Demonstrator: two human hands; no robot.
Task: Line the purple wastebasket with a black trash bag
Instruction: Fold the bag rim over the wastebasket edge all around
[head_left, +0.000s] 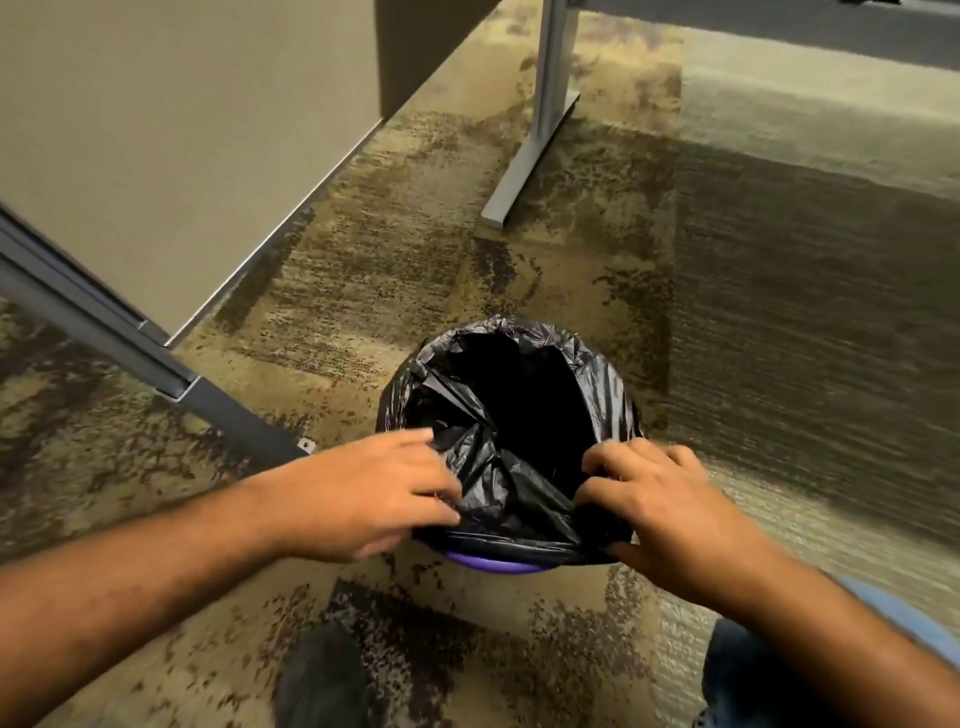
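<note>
The purple wastebasket (488, 563) stands on the carpet in front of me; only a strip of its near rim shows. A black trash bag (519, 410) sits inside it, its mouth folded over the far and side rim, its near edge bunched. My left hand (363, 493) grips the bag's near-left edge with fingers pinched into the plastic. My right hand (670, 504) holds the near-right edge, thumb under the film at the rim.
A grey partition panel (171, 140) with a dark metal foot (228, 410) runs along the left. A grey desk leg with a flat foot (524, 161) stands behind the basket. My dark shoe (322, 675) and jeans-clad knee (769, 670) are near the bottom.
</note>
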